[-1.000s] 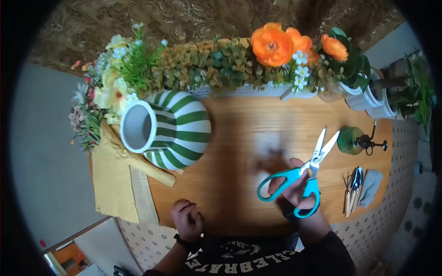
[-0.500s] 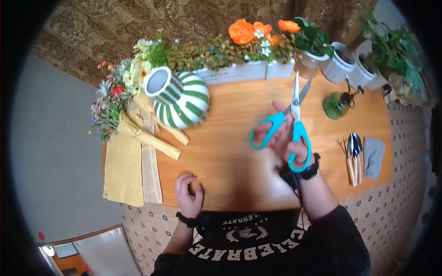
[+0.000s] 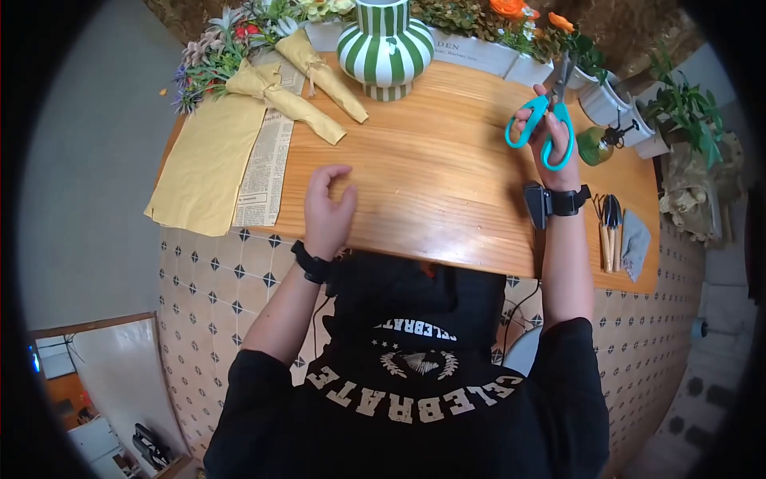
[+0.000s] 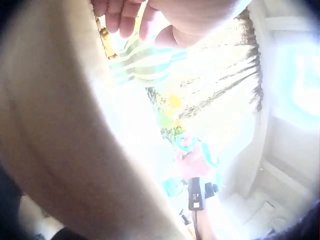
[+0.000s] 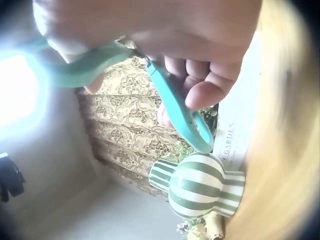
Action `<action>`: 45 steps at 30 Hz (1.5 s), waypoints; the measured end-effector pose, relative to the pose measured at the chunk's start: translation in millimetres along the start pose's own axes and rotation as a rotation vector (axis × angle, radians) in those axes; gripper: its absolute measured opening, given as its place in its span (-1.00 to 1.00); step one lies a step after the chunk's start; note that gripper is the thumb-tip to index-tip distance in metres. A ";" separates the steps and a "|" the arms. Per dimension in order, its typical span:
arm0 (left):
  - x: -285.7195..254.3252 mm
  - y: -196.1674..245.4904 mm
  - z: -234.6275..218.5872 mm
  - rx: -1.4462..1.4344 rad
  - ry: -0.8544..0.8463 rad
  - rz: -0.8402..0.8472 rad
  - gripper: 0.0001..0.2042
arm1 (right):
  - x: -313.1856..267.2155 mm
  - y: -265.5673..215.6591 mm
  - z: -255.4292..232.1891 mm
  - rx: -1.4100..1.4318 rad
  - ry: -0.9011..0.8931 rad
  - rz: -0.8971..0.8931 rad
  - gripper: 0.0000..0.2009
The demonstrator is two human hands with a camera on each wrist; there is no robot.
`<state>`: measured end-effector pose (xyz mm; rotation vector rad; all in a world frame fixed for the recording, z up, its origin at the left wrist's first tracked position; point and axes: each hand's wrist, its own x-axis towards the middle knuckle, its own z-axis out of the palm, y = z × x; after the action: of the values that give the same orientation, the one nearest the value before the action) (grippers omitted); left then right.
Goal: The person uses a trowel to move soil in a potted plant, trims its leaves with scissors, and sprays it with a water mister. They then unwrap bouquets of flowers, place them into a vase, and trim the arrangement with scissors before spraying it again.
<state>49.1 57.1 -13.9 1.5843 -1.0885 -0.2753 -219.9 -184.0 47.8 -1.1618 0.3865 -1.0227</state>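
Your right hand (image 3: 560, 134) has thumb and fingers curled through the handles of the scissors (image 3: 558, 107), up over the table (image 3: 423, 176) near the green spray bottle (image 3: 592, 147), blades pointing away from you. Your left hand (image 3: 327, 211), fingers loosely bent, is by the near edge; striped vase (image 3: 387, 56) at the far side.

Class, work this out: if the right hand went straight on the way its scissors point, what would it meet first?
Probably the leafy green plant by an orange bloom; the scissors in the right hand point toward it, though depth is unclear.
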 end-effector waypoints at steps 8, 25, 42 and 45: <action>63.9 62.9 17.5 -0.349 -0.086 0.022 -0.76 | -34.4 -42.7 -10.8 -0.338 0.216 0.072 -0.52; 183.2 104.5 160.9 -0.070 -0.227 0.288 -0.61 | 75.2 -104.3 -4.5 -1.131 0.395 -0.265 -0.42; 232.8 103.4 63.1 0.045 0.170 0.278 -0.31 | 88.0 -81.6 19.0 -1.381 0.470 -0.004 -0.52; 237.2 94.1 58.4 0.071 0.108 0.233 -0.24 | 85.6 -79.0 12.4 -1.381 0.463 -0.014 -0.53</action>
<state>92.3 -154.0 134.8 1.5002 -1.1959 0.0055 -202.9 -250.1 143.0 -2.1055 1.6161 -0.9977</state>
